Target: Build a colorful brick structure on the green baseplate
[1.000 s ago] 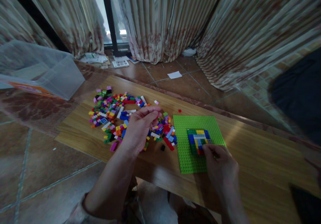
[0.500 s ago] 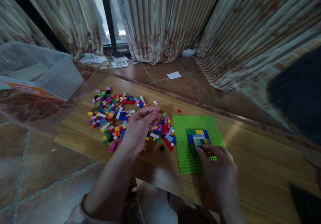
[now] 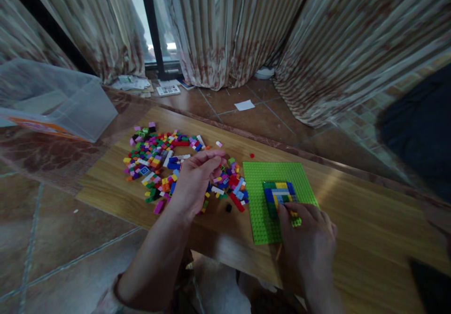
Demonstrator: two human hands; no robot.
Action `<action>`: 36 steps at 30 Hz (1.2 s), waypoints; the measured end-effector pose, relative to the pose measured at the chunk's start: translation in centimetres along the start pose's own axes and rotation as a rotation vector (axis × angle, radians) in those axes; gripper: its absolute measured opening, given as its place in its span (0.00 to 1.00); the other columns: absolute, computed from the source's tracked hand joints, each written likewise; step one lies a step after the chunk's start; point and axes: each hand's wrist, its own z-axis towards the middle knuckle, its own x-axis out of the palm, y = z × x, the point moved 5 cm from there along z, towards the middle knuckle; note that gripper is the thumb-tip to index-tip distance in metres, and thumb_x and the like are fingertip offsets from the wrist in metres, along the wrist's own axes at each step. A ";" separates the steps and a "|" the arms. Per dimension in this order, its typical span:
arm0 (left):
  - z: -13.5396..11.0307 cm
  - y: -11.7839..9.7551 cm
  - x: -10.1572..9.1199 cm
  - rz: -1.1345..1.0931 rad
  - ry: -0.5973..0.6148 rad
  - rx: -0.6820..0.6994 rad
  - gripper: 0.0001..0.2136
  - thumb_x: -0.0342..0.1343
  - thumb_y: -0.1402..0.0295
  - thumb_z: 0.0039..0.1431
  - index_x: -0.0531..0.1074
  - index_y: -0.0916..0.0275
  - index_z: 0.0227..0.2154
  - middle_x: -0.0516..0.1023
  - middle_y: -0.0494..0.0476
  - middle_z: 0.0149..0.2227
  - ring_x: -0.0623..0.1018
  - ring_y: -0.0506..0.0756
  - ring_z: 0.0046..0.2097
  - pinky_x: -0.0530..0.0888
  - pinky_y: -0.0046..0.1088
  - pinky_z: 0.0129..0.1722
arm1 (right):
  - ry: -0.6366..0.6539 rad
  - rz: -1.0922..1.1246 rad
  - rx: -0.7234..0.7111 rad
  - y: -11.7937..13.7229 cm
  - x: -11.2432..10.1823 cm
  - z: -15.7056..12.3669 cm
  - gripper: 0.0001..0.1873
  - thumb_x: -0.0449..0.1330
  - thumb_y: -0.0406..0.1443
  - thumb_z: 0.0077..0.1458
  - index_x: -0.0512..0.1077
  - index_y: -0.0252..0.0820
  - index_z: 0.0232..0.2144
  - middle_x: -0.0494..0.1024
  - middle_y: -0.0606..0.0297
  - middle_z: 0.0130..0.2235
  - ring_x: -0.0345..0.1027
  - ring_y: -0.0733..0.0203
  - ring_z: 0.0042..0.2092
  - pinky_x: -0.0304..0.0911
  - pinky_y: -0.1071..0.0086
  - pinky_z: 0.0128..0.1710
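On a light green studded baseplate (image 3: pixel 259 222) lies a flat square of building bricks (image 3: pixel 270 196) in blue, green, yellow and grey. My right hand (image 3: pixel 310 232) covers its near right part, thumb and forefinger closed together on the bricks there. A few yellow and lime bricks (image 3: pixel 296 221) show beside those fingers. Over the right part of a big pile of loose building bricks (image 3: pixel 155 152) hovers my left hand (image 3: pixel 199 175). Its thumb and fingertips are pinched together, and whatever may be between them cannot be made out.
A clear plastic box (image 3: pixel 88 112) with an orange label stands at the far left. One black brick (image 3: pixel 229 208) and a small red piece (image 3: pixel 252 155) lie apart on the wooden table (image 3: pixel 369 229). Papers (image 3: pixel 244 105) lie on the floor before striped curtains (image 3: pixel 225 32).
The fingers of my right hand have shifted slightly at the brick square, and its thumb has moved a little right. My left hand stays where it was, still pinched.
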 end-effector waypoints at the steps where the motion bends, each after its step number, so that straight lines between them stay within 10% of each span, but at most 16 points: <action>1: 0.0 0.0 0.0 0.001 0.001 -0.002 0.10 0.66 0.68 0.43 0.79 0.65 0.31 0.79 0.54 0.31 0.74 0.47 0.31 0.70 0.21 0.31 | -0.003 -0.011 -0.003 0.1 0.0 0.0 0.17 0.53 0.46 0.59 0.76 0.45 0.30 0.79 0.61 0.35 0.66 0.52 0.38 0.54 0.61 0.39; 36: 0.0 0.1 0.3 0.028 -0.001 0.010 0.10 0.66 0.68 0.43 0.79 0.66 0.31 0.78 0.54 0.30 0.73 0.46 0.28 0.69 0.21 0.29 | 0.038 0.284 0.194 -1.8 0.5 0.1 0.12 0.58 0.42 0.53 0.76 0.43 0.25 0.78 0.63 0.32 0.69 0.59 0.31 0.60 0.67 0.33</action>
